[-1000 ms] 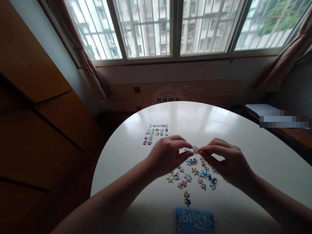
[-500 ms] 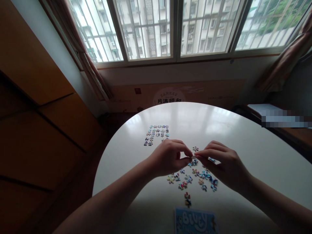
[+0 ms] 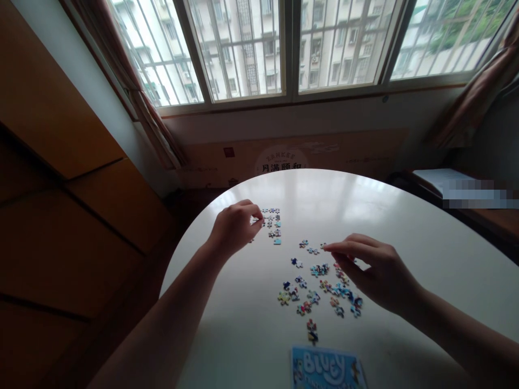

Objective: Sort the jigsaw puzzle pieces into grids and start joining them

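Note:
My left hand [image 3: 237, 224] is over the rows of laid-out jigsaw pieces [image 3: 277, 225] on the far left of the white table. Its thumb and forefinger are pinched on a puzzle piece, mostly hidden by the fingers. The hand also covers the left part of those rows. My right hand [image 3: 371, 265] hovers above the loose jigsaw pieces [image 3: 320, 270], forefinger stretched out and thumb below it. No piece shows in its grasp. One loose piece lies just beyond its fingertip.
A blue box [image 3: 326, 367] marked "Bluey" lies at the near edge of the round white table [image 3: 405, 227]. Loose pieces spread between it and the laid-out rows. Behind the table are a printed carton [image 3: 344, 151] and a barred window. Wooden cabinets [image 3: 48, 243] stand left.
My left hand has moved left and away from me, from beside my right hand to the laid-out rows. My right hand has stayed nearly in place, no longer meeting the left over a piece.

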Available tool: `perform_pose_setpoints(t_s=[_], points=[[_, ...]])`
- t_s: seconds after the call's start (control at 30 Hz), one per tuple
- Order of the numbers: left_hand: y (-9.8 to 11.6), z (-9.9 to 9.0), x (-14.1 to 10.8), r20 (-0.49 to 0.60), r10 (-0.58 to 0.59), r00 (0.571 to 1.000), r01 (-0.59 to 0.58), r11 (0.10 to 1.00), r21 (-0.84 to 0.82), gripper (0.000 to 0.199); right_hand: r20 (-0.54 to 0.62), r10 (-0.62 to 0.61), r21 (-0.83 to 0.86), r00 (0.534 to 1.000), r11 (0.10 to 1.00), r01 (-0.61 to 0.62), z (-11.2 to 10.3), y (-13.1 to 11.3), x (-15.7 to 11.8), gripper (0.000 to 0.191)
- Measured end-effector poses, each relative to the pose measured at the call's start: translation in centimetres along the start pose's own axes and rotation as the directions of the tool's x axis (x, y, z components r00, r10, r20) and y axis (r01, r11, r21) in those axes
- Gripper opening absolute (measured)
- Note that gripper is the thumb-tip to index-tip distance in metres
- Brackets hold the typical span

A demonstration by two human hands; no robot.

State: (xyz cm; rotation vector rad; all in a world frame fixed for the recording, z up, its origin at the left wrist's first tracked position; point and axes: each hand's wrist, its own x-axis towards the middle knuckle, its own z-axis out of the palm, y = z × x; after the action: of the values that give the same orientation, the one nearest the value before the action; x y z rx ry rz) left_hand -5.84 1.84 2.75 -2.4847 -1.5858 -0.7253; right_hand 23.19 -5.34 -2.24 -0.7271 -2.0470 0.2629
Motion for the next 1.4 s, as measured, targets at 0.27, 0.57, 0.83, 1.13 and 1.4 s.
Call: perform_pose_setpoints(t_s=[0.27, 0.57, 0.83, 1.13, 1.4], points=[[-0.5, 1.7, 0.2, 0.295, -0.093, 0.951, 0.012, 0.964, 0.265, 0.014, 0.013, 0.028, 0.005, 1.000, 1.000, -0.028, -0.3, 0.2, -0.2, 0.019], [-0.2, 0.8, -0.3, 0.405, -0.084, 0.910, -0.015, 0.972, 0.235, 0.027, -0.020, 0.002, -0.009, 1.000, 1.000, -0.002, -0.8, -0.1, 0.1, 0.019], [-1.0, 0.8, 0.1, 0.436, -0.027, 0.900, -0.024, 0.994, 0.111, 0.026, -0.012, 0.011, -0.005, 1.000, 1.000, -0.011, -0.9, -0.1, 0.2, 0.018], [-1.5, 2.2, 0.3, 0.403, -0.137, 0.905, 0.095, 0.988, 0.122, 0.026, -0.012, 0.031, -0.008, 0.999, 0.999, -0.032, -0.9, -0.1, 0.1, 0.019], [-2.4, 1.3, 0.5, 0.227, -0.203, 0.953, 0.169, 0.972, 0.161, 0.024, -0.004, 0.041, -0.007, 0.999, 0.999, -0.041, -0.9, 0.1, 0.0, 0.018]])
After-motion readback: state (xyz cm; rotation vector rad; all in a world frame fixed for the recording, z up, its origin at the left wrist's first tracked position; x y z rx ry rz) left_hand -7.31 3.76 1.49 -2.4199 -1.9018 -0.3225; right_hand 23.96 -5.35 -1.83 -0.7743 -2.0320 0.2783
